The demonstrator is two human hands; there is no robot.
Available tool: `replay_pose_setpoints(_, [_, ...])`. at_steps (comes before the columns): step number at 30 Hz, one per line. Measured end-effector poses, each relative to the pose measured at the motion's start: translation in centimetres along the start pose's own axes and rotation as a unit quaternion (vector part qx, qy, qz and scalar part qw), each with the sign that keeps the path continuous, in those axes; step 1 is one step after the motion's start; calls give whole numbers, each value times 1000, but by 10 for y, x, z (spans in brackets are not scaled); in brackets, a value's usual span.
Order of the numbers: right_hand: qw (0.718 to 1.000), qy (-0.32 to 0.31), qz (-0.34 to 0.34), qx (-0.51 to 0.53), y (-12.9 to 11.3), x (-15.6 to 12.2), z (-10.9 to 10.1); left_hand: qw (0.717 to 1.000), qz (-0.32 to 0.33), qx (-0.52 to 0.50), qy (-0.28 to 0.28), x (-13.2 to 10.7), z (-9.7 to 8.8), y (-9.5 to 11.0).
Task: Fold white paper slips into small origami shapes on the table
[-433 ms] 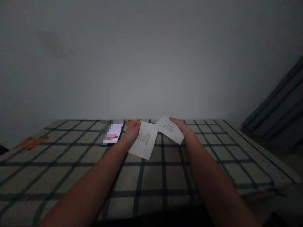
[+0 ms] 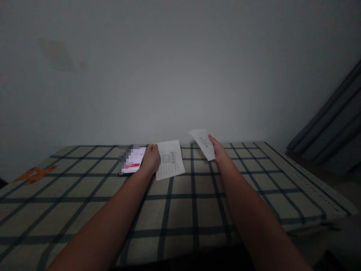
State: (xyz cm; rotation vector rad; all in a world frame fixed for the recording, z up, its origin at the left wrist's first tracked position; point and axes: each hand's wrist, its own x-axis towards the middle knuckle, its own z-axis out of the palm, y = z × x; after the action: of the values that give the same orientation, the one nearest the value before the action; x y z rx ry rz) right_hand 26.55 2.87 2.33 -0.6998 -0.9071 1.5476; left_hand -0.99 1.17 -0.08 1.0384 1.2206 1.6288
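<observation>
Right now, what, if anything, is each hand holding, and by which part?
The left hand holds a printed sheet by its left edge; the right hand holds a second sheet by its right edge.

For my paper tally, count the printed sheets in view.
2: one sheet in the left hand, another sheet in the right hand. More could be hidden behind either.
</observation>
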Motion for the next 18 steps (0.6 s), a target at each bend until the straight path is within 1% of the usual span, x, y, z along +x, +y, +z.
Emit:
replay_pose_setpoints(2, [1000, -20, -1, -22, 8, 3, 4, 1000, 19, 17, -2, 1, 2, 2])
replay_pose_setpoints(3, [999, -31, -6, -29, 12, 4, 6, 999, 28, 27, -15, 1, 2, 2])
replay_pose_setpoints(4, [999, -40, -14, -32, 16, 5, 8, 998, 34, 39, -37, 3, 2, 2])
replay_pose_setpoints(7, [996, -70, -2, -50, 25, 6, 14, 989, 51, 98, -102, 9, 1, 0])
replay_pose_setpoints(8, [996, -71, -6, -54, 27, 6, 15, 984, 68, 127, -102, 11, 0, -1])
replay_pose_setpoints(11, [994, -75, -23, -70, 31, 3, 19, 966, 150, 203, -53, 12, 0, 0])
replay_pose_setpoints(12, [993, -84, -21, -77, 33, 2, 21, 962, 174, 207, -39, 11, 2, 1])
replay_pose_setpoints(13, [992, -94, -19, -84, 34, 1, 22, 964, 183, 190, -44, 8, 4, 3])
replay_pose_setpoints(14, [990, -106, -14, -91, 36, 1, 23, 972, 163, 155, -66, 4, 7, 4])
replay_pose_setpoints(15, [988, -117, -10, -98, 37, 0, 24, 983, 113, 105, -99, 0, 10, 5])
replay_pose_setpoints(16, [987, -125, -6, -104, 39, 0, 25, 987, 51, 48, -146, -5, 13, 6])
replay_pose_setpoints(17, [985, -129, -4, -111, 40, 0, 26, 981, -6, 0, -196, -9, 15, 6])
replay_pose_setpoints(18, [985, -129, -5, -119, 41, 0, 26, 970, -47, -34, -235, -12, 18, 5])
